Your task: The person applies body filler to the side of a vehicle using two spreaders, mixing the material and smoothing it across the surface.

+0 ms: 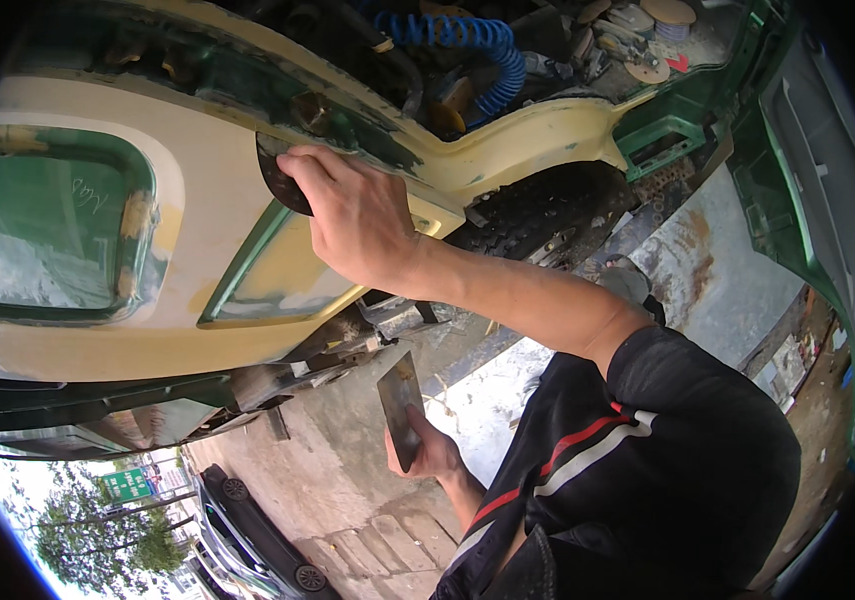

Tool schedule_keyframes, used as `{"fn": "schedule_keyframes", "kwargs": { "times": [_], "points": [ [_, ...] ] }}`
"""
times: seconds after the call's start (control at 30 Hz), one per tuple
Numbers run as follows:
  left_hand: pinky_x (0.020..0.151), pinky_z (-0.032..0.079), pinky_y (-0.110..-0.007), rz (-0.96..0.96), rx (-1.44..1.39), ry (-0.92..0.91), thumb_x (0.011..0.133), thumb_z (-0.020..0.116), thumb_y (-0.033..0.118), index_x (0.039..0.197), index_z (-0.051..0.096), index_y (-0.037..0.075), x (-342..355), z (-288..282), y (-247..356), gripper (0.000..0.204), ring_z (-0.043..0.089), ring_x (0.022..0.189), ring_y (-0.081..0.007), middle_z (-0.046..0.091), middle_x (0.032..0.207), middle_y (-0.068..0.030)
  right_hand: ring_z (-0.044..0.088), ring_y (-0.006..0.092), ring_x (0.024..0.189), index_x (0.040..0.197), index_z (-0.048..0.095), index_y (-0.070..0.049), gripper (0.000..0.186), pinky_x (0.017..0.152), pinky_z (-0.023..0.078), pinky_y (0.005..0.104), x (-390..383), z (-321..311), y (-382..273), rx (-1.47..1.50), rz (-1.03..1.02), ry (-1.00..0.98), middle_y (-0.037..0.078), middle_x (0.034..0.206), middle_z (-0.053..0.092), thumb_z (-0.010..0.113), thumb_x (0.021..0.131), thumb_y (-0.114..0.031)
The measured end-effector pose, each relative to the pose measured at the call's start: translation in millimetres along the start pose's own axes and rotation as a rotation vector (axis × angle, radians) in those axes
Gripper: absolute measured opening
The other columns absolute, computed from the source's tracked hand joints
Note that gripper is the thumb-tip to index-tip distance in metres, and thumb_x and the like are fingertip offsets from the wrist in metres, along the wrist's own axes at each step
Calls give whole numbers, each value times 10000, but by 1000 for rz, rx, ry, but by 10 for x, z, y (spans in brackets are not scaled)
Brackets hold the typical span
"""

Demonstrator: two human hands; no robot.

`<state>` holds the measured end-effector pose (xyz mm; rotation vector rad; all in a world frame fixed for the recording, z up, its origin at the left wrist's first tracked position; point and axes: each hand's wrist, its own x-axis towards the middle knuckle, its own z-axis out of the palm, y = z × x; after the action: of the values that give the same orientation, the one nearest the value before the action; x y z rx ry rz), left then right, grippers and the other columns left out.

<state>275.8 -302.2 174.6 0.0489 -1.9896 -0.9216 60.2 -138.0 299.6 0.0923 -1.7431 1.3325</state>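
The right hand (360,212) grips a black scraper (281,180) against the cream vehicle panel (213,165); the left hand (431,449) holds a metal plate (401,405).

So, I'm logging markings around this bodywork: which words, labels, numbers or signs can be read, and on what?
Green rounded window-shaped panel: pale handwritten marks, too faint for certainty.
Green rectangular roadside sign: white lettering, too small to read reliably.
Pale board beside it: too small and blurred.
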Motion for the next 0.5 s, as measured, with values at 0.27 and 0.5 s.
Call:
{"fn": "schedule_keyframes", "kwargs": {
  "times": [0.27,0.5],
  "points": [
    [615,500,-307,25,-35,-2,819,731,-79,910,692,-95,65,61,41,100,631,640,-177,706,772,-124,698,363,856,1121,627,-29,307,693,555,433,-72,-334,61,99,-4,-68,151,995,710,596,819,16],
    [618,504,-301,1,-37,-15,813,736,-73,905,699,-88,59,34,185,101,639,642,-176,711,775,-126,688,388,766,1077,674,12,245,684,544,447,485,-285,253,224,-4,-87,206,842,703,546,869,-14]
  ]
}}
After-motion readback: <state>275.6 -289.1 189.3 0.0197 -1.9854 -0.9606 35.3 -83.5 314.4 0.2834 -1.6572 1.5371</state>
